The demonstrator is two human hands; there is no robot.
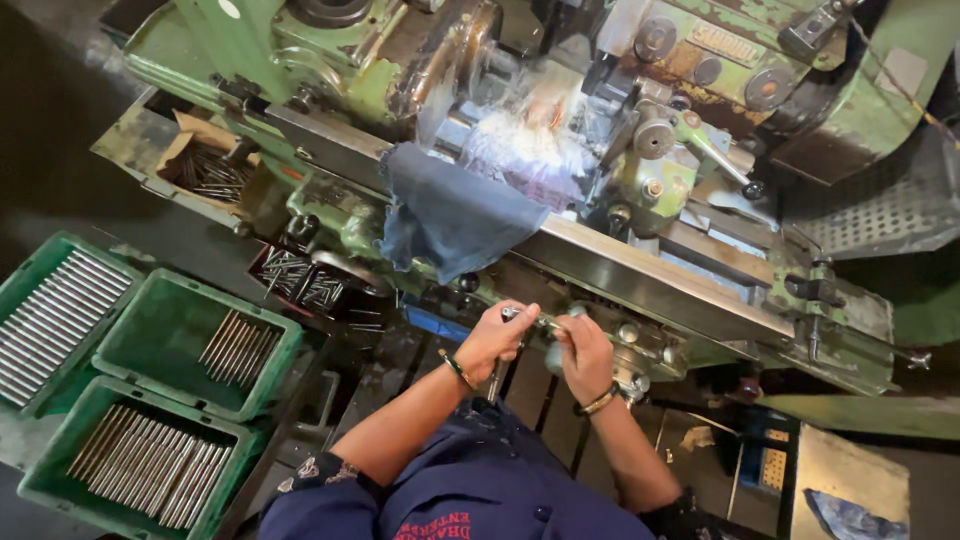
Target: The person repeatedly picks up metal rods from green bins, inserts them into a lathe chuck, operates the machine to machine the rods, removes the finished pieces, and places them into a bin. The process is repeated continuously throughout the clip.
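Note:
My left hand [492,338] grips a slim metal handle or rod [499,376] at the front of a worn green lathe [640,180]. My right hand [583,352] is closed around a round metal knob [556,352] right beside it. The two hands almost touch. Each wrist wears a bangle. A dark blue cloth [450,215] is draped over the lathe bed just above my hands. Coolant sprays over the spinning workpiece [535,125] behind the cloth.
Three green crates [170,330] with several metal rods stand on the floor at left. A cardboard box of small rods [205,165] sits on the lathe's left end. A tray of loose pins [300,280] lies below it. A perforated metal guard [890,205] is at right.

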